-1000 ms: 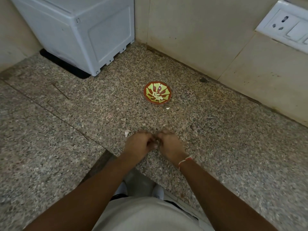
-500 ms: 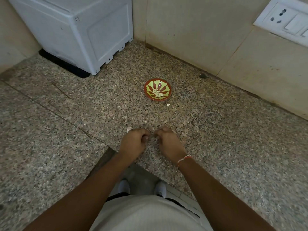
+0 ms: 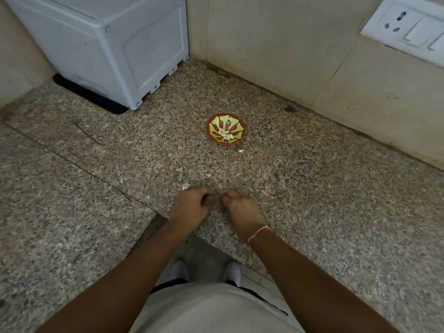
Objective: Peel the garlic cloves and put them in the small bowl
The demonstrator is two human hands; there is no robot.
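Several peeled cloves [image 3: 225,135] are held in the small bowl [image 3: 241,130], while nearer than it both the left hand [image 3: 189,209] and the right hand [image 3: 241,207] are curled (whether on anything cannot be told), so peeling is judged unfinished.

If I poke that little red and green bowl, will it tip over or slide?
The small bowl looks shallow and wide, so it probably slides on the smooth granite counter rather than tipping. It holds only a few peeled garlic cloves, so it is likely light and easy to shove.

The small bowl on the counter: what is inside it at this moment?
Inside the small bowl lies a little heap of pale peeled garlic cloves, near the front of its bottom. Anything under the heap cannot be seen.
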